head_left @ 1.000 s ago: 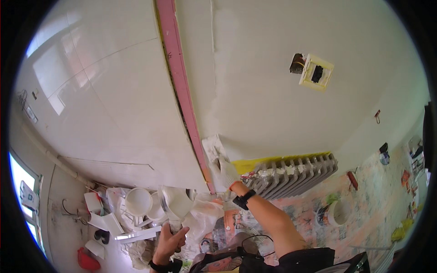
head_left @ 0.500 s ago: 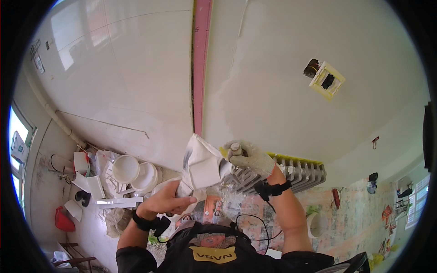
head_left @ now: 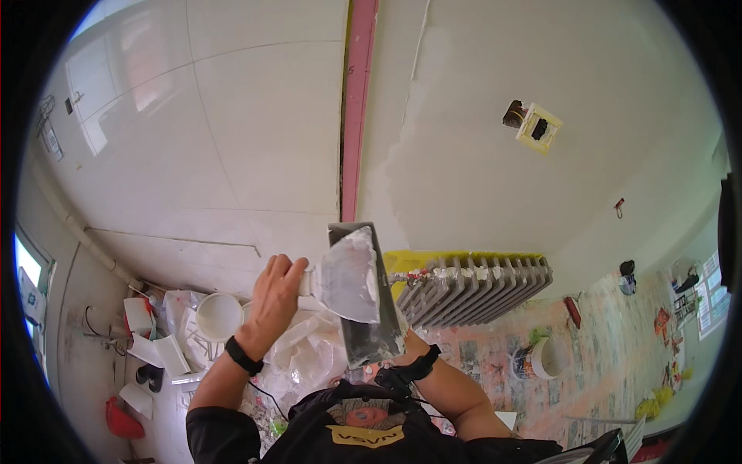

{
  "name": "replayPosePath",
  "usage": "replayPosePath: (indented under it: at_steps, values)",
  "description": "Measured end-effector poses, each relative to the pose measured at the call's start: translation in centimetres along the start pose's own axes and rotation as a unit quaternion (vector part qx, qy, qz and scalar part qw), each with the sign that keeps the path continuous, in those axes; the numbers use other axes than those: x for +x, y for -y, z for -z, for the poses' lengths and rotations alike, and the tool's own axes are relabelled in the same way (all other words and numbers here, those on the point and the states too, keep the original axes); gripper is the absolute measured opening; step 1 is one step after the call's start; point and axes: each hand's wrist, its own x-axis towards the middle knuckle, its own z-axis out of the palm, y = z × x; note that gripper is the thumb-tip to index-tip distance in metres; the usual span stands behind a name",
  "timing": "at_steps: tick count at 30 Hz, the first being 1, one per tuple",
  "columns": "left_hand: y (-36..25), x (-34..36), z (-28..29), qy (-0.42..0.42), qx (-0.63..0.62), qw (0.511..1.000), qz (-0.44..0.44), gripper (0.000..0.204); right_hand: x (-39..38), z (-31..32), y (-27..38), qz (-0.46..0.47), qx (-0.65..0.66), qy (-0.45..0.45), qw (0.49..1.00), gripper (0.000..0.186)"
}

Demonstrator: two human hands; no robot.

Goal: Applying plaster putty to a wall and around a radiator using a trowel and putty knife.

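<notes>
My left hand (head_left: 274, 298), bare and with a black wrist strap, is closed around the pale handle of a wide putty knife (head_left: 340, 278). Its blade is coated in whitish putty and lies against or just over the face of a long rectangular plastering trowel (head_left: 363, 344). The trowel is grey metal with smears on it, tilted nearly lengthwise in front of me. My right forearm (head_left: 456, 390) runs up behind the trowel, whose plate hides the right hand and its fingers. Beyond the tools, a pink strip (head_left: 359, 100) stands in the wall joint.
A grey radiator (head_left: 479, 290) is on the wall at right, with yellow edging above. Higher up hangs a loose yellowish socket frame (head_left: 539, 127) beside a hole. White buckets (head_left: 219, 315) and plastic sheeting (head_left: 309, 352) crowd the floor at left. Another bucket (head_left: 550, 357) stands at right.
My right hand has come left and inward and is now behind the trowel. The left hand has risen, and the putty knife now lies across the trowel's face.
</notes>
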Motion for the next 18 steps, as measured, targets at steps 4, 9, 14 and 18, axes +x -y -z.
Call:
replayPosePath:
  at_steps: [4,9,14,18]
  values:
    - [3.6,-0.5,2.0,-0.009,0.04,0.999,-0.004,0.033,-4.0,-0.8,-0.2,0.064,-0.024,-0.012,0.998,0.045]
    - [7.1,-2.0,3.4,0.026,0.048,0.998,0.028,0.035,-7.1,-4.7,3.5,0.188,-0.088,0.002,0.978,0.045]
    - [10.9,-5.9,1.4,-0.019,-0.121,0.986,0.116,0.035,-1.3,-16.5,19.4,0.367,-0.333,0.002,0.868,0.041]
    - [12.4,-6.6,1.6,-0.02,-0.173,0.971,0.162,0.027,-4.5,-31.3,31.1,0.422,-0.71,-0.208,0.524,0.03]
